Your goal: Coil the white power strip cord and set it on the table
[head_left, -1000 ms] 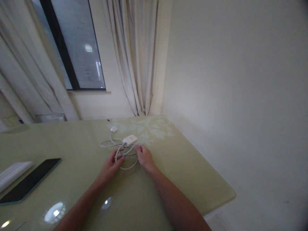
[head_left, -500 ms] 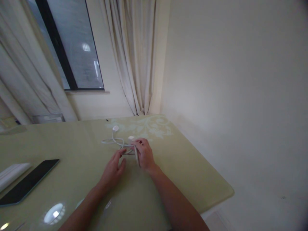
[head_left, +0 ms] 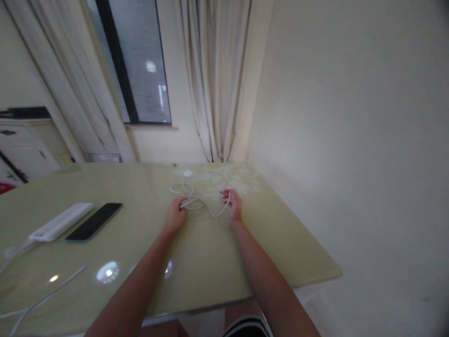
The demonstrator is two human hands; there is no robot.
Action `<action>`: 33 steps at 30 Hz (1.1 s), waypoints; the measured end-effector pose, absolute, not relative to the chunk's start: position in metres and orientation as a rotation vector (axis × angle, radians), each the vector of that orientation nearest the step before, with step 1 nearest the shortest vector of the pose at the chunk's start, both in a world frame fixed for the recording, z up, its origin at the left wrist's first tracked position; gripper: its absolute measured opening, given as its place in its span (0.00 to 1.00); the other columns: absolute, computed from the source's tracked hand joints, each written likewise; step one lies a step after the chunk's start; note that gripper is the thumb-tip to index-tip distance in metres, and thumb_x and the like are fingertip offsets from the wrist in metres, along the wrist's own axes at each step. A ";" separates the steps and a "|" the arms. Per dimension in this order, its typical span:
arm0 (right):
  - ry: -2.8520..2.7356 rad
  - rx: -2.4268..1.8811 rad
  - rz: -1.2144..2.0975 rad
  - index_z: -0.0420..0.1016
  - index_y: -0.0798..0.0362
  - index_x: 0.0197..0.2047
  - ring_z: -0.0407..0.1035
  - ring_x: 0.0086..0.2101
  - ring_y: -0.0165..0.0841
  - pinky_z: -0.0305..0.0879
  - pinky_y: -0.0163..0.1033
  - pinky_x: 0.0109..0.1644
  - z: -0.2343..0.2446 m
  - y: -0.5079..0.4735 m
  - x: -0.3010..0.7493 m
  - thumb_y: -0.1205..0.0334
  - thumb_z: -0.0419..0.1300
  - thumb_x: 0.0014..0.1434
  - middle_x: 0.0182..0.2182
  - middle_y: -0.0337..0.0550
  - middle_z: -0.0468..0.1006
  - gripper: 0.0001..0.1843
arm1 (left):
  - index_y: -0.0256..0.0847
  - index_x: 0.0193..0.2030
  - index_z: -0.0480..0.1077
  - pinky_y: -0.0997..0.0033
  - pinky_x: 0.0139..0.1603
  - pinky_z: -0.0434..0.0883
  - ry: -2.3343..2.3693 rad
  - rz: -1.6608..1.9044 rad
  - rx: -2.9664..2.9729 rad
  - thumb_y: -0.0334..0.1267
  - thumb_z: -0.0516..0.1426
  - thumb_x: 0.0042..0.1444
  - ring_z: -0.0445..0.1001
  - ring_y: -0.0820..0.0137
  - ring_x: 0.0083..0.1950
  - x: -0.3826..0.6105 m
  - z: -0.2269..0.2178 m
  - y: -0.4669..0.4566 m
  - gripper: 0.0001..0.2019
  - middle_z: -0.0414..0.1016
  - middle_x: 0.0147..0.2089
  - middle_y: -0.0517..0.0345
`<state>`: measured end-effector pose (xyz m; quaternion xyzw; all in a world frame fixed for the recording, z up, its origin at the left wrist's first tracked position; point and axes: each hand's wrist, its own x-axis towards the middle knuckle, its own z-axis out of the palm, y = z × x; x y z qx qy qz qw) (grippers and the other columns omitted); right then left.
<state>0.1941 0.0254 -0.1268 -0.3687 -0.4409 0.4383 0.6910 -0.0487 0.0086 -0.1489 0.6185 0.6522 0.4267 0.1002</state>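
Note:
A white cable (head_left: 214,215) lies in loose loops on the glossy pale green table (head_left: 196,276). At its far end sits a small white plug (head_left: 188,173). My left hand (head_left: 176,215) is closed on the left side of the loops, fingertips partly hidden by the hand. My right hand (head_left: 234,206) pinches the other end of the cable, to the right of the coil, and a slack stretch sags between both hands. Whatever the end in my right hand carries is mostly covered by the fingers.
A white power strip (head_left: 63,222) and a black phone-like slab (head_left: 94,223) lie at the left. Another white cable (head_left: 52,292) runs along the near left. A wall (head_left: 351,140) borders the right side, with a curtain (head_left: 217,79) behind the table.
My right hand has moved right, away from my left, drawing a stretch of cable out of the bundle. My left hand has closed on the loops. The view has shifted left.

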 end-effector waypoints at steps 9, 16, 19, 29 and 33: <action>-1.006 -0.944 1.086 0.69 0.55 0.68 0.72 0.28 0.32 0.69 0.37 0.33 -0.149 0.017 0.195 0.46 0.58 0.60 0.39 0.46 0.88 0.37 | 0.39 0.63 0.75 0.54 0.62 0.73 2.161 1.139 1.618 0.28 0.52 0.63 0.81 0.54 0.58 -0.041 -0.146 0.004 0.24 0.84 0.56 0.41; -0.924 -0.980 1.047 0.78 0.56 0.54 0.73 0.27 0.31 0.69 0.35 0.32 -0.154 0.023 0.201 0.44 0.57 0.60 0.43 0.49 0.88 0.28 | 0.41 0.59 0.78 0.61 0.52 0.75 2.120 1.025 1.737 0.33 0.52 0.66 0.83 0.57 0.48 -0.040 -0.136 -0.019 0.20 0.86 0.47 0.46; -0.870 -0.964 1.038 0.78 0.54 0.52 0.73 0.27 0.29 0.69 0.34 0.31 -0.154 0.025 0.204 0.45 0.58 0.60 0.45 0.49 0.87 0.26 | 0.41 0.60 0.78 0.64 0.51 0.75 2.067 0.980 1.845 0.35 0.51 0.67 0.82 0.60 0.46 -0.036 -0.132 -0.025 0.20 0.85 0.45 0.49; -0.669 -0.778 1.081 0.80 0.45 0.49 0.73 0.30 0.26 0.68 0.32 0.29 -0.142 0.025 0.241 0.53 0.62 0.60 0.64 0.43 0.77 0.16 | 0.46 0.67 0.74 0.58 0.56 0.74 2.048 0.791 2.103 0.33 0.50 0.68 0.80 0.55 0.53 -0.016 -0.135 -0.036 0.23 0.81 0.54 0.43; -0.793 -0.761 1.083 0.81 0.45 0.52 0.73 0.32 0.28 0.69 0.33 0.30 -0.134 0.018 0.237 0.52 0.68 0.55 0.62 0.43 0.79 0.21 | 0.41 0.65 0.75 0.54 0.60 0.73 2.111 0.821 2.055 0.29 0.49 0.67 0.79 0.52 0.57 -0.022 -0.138 -0.026 0.24 0.81 0.56 0.40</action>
